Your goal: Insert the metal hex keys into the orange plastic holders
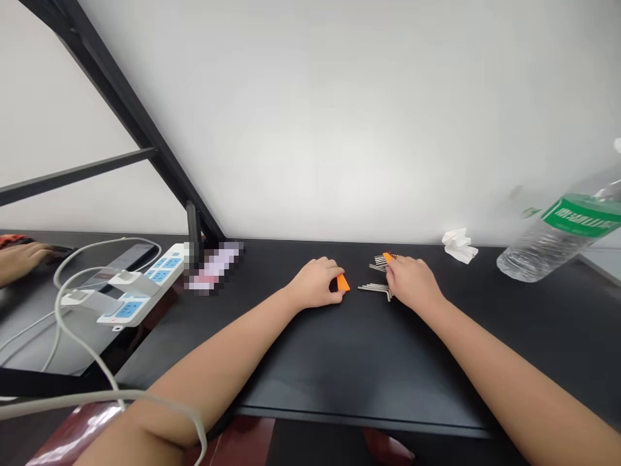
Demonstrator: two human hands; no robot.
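My left hand (317, 283) rests on the black table with its thumb and fingers closed around a small orange plastic piece (343, 283). To the right, my right hand (412, 281) lies palm down with curled fingers against a second orange piece (388, 257), mostly covered by the hand. Small metal hex keys (378, 263) stick out to the left of that piece. Just below them, several larger L-shaped hex keys (376, 288) lie side by side on the table, their bent ends close to my right fingertips. The fingertips themselves are partly hidden.
A clear water bottle (548, 243) leans at the right, near crumpled tissue (459, 246). At left are a power strip (145, 285) with chargers, white cables (92, 343), a phone (123, 262) and a black metal frame (165, 162). Another person's hand (24, 259) is far left.
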